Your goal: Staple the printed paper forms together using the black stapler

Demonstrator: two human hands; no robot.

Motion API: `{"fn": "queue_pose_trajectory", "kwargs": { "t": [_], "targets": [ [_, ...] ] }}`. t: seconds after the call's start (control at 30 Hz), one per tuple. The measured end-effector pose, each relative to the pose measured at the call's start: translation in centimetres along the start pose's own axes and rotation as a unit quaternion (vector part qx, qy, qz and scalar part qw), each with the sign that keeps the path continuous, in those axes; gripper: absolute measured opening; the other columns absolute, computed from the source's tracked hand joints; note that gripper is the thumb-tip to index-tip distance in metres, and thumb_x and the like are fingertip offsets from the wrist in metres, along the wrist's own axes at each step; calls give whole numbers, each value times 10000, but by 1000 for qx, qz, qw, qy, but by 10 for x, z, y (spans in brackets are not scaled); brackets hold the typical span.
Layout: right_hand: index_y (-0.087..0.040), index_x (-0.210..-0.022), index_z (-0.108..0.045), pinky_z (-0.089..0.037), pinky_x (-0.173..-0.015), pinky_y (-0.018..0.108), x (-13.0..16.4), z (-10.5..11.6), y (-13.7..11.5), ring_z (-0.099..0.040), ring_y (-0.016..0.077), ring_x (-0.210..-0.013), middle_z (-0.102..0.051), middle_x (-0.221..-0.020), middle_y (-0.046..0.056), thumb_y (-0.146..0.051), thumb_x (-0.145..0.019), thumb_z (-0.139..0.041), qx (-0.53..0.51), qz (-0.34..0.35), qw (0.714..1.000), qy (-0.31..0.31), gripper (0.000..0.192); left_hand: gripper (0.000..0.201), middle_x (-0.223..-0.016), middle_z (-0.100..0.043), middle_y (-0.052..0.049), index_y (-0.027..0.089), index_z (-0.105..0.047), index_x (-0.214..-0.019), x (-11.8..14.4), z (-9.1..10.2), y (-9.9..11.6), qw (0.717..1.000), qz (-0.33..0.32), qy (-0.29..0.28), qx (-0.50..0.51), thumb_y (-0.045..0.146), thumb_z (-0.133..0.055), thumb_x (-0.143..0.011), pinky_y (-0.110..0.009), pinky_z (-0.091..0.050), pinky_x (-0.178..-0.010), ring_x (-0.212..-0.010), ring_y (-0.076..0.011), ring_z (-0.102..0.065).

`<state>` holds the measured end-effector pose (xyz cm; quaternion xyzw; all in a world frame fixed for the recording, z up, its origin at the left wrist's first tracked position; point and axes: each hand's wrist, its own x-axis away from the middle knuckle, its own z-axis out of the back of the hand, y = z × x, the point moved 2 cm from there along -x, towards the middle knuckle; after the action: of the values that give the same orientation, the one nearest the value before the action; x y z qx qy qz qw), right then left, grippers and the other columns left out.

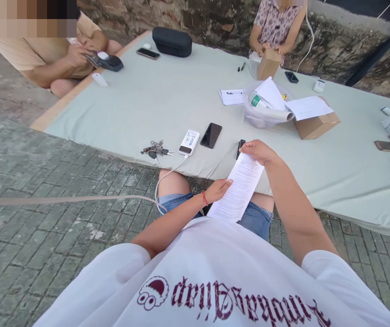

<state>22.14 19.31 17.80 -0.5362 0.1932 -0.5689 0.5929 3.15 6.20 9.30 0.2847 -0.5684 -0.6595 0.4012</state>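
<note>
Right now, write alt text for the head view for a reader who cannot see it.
Seated at a cloth-covered table, a person holds a printed sheet in both hands, left hand at its side edge, right hand at its top. Keys, a white power bank and a black phone lie on the table ahead; other people sit around it.

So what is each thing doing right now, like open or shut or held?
printed sheet: held by both hands, unfolded
left hand: gripping the sheet's left edge
right hand: pinching the sheet's top
black phone: screen dark, lying flat
power bank: cable plugged in
keys: lying loose
cardboard box: paper on top
black case: shut
</note>
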Motion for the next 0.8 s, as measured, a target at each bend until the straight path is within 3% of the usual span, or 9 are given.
{"fn": "queue_pose_trajectory", "kwargs": {
  "t": [0.1, 0.2, 0.3, 0.4, 0.57, 0.8],
  "targets": [
    [-214, -721, -670, -404, -594, 275, 2, 7, 5, -520, 140, -626, -607, -645, -28, -509, -707, -785, 0, 8, 1000, -14, 317, 783, -1100, -786, -135, 119, -738, -1101, 1, 1, 2, 1000, -2, -2, 15, 749, -285, -1001, -389, -553, -929, -1036, -290, -724],
    [-225, -868, -744, -496, -776, 301, 7, 23, 15, -633, 187, -812, -729, -847, 0, -598, -767, -748, 4, 24, 998, -50, 386, 788, -1149, -780, -146, 108, -742, -1127, 3, 4, 1, 999, 3, 4, 44, 755, -312, -994, -404, -545, -977, -1090, -299, -716],
    [-227, -922, -776, -486, -967, 343, 13, 43, 36, -657, 223, -1011, -765, -1036, 35, -665, -820, -693, 17, 4, 998, -67, 457, 775, -1211, -766, -155, 103, -734, -1181, 5, 9, -5, 996, 19, 23, 89, 746, -343, -994, -420, -527, -1032, -1163, -308, -696],
    [-233, -981, -794, -458, -1056, 387, 18, 58, 69, -646, 244, -1118, -761, -1153, 61, -692, -814, -700, 12, -47, 997, -61, 497, 758, -1217, -766, -152, 107, -738, -1181, 6, 12, -16, 990, 40, 48, 125, 751, -393, -978, -434, -506, -1068, -1190, -314, -684],
    [-200, -937, -774, -539, -966, 373, 26, 60, 122, -689, 219, -1003, -768, -1055, 79, -597, -755, -818, -67, -80, 994, -33, 439, 763, -1169, -776, -156, 102, -753, -1111, 6, 11, -40, 974, 89, 89, 187, 790, -487, -915, -438, -512, -1051, -1156, -318, -688],
    [-176, -891, -689, -625, -764, 325, 20, 25, 160, -710, 177, -766, -731, -859, 67, -376, -861, -787, -247, -129, 958, 70, 225, 658, -1168, -780, -166, 124, -751, -1086, 4, 6, -71, 923, 219, 137, 286, 734, -637, -865, -465, -528, -1049, -1174, -325, -696]
  ]
}}
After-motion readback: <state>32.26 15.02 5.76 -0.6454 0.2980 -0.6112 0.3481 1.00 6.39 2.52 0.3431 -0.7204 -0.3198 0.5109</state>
